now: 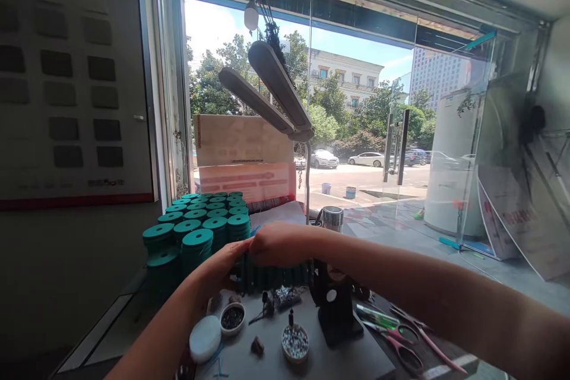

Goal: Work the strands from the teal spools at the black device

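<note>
My right hand [278,244] is curled into a fist over the front of the table. Meeting it from the left, my left hand [227,258] has its fingertips against the right hand's fingers. Its fingers look closed, though partly hidden. Whatever the hands grip is covered by them; a bit of blue strand [255,230] shows just above. Directly behind and left of the hands stand stacks of green discs with centre holes [198,237]. More dark green pieces [276,276] stand in a row beneath the right hand.
On the table are a bowl of dark bits [232,317], a bowl of black-and-white bits [294,344], a round white lid [205,338], a black stand [341,323], red-handled scissors [403,347] and pink-handled pliers [439,350]. A two-armed lamp [278,89] hangs overhead, before a glass front.
</note>
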A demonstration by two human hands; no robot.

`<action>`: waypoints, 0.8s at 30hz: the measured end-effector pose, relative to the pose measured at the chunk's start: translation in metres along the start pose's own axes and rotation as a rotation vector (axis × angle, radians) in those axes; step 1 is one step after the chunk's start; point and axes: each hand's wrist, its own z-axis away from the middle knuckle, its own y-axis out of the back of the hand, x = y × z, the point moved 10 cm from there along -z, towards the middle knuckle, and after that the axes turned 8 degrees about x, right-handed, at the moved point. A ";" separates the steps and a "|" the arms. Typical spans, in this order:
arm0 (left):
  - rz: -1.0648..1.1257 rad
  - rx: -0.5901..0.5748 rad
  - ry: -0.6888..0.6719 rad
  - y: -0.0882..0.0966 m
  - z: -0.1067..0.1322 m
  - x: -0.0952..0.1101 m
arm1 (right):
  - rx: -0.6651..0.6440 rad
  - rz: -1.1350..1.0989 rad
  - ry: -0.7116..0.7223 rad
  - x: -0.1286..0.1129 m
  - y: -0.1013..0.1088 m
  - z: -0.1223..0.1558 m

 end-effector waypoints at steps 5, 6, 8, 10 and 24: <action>0.007 0.023 0.010 0.001 0.001 0.001 | -0.008 0.093 0.070 -0.009 0.003 0.001; 0.011 0.027 0.011 0.001 0.000 0.000 | -0.022 0.107 0.082 -0.010 0.003 0.002; 0.018 0.032 0.010 0.001 -0.001 -0.001 | -0.059 0.137 0.101 -0.012 0.001 0.004; 0.023 0.035 0.010 0.001 -0.001 -0.001 | -0.080 0.138 0.089 -0.011 0.001 0.006; 0.052 0.006 -0.005 0.007 -0.013 -0.008 | 0.033 -0.086 -0.069 0.002 0.009 -0.001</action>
